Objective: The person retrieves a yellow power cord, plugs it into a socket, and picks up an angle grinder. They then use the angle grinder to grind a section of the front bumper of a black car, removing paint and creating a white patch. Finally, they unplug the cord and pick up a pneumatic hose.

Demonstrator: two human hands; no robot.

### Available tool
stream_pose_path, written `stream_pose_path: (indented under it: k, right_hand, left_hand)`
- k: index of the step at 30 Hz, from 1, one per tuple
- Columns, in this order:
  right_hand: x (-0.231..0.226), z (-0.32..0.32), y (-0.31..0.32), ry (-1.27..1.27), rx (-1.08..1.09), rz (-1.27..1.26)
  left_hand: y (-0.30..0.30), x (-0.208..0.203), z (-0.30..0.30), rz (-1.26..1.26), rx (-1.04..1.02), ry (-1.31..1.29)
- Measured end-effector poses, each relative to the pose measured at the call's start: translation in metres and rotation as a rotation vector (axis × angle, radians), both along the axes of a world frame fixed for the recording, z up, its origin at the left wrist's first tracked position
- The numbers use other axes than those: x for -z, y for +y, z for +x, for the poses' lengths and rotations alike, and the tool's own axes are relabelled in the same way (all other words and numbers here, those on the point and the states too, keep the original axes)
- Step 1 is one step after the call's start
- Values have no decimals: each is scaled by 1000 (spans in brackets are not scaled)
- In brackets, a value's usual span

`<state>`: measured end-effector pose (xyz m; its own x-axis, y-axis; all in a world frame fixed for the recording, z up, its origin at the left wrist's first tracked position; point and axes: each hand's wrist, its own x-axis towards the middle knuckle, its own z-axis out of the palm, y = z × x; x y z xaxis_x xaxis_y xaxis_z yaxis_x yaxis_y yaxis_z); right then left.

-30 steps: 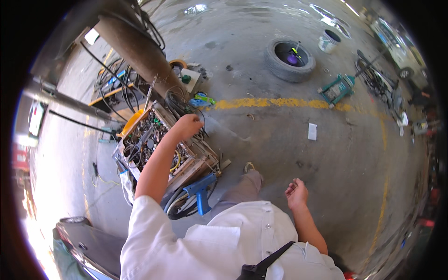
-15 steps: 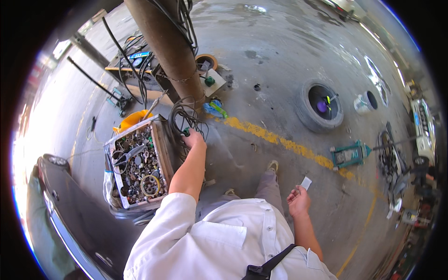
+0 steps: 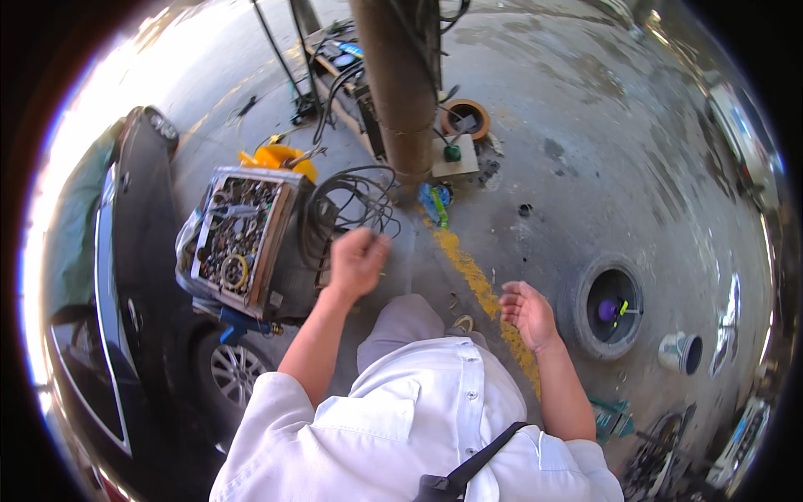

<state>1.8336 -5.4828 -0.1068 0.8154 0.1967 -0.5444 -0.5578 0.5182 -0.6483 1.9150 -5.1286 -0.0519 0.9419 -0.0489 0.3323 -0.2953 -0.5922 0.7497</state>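
Our left hand [image 3: 360,261], curled and blurred, is just beside the cable [image 3: 314,224], and we cannot tell whether it pinches any; our right hand [image 3: 529,314] is loosely spread. The cable hangs in loops by the crate's [image 3: 280,238] raised edge, probably coiled against tangling; between pillar [image 3: 406,100] and tyre [image 3: 572,309], floor [image 3: 544,226] gives us room.

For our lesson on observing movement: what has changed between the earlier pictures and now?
The view has turned left. The left hand has moved right, clear of the parts box, by the coiled cable; blur hides its grip. The right hand has moved forward, its fingers more open. The tyre and pillar stayed put.
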Motion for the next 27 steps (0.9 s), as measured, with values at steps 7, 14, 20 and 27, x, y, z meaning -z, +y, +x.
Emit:
stream_pose_path:
  k: [7,14,20,27]
  right_hand:
    - [-79,82,63,-141,-175,65]
    - [-155,62,-70,-1016,247,-164]
    - [-227,16,-166,-1180,656,-332]
    - [-170,33,-148,-640,473,-642]
  left_hand:
    - [-106,-23,-31,145,621,16]
    - [24,107,10,-24,-490,359]
    - [96,183,96,-433,-909,474]
    - [78,93,84,-683,-680,229]
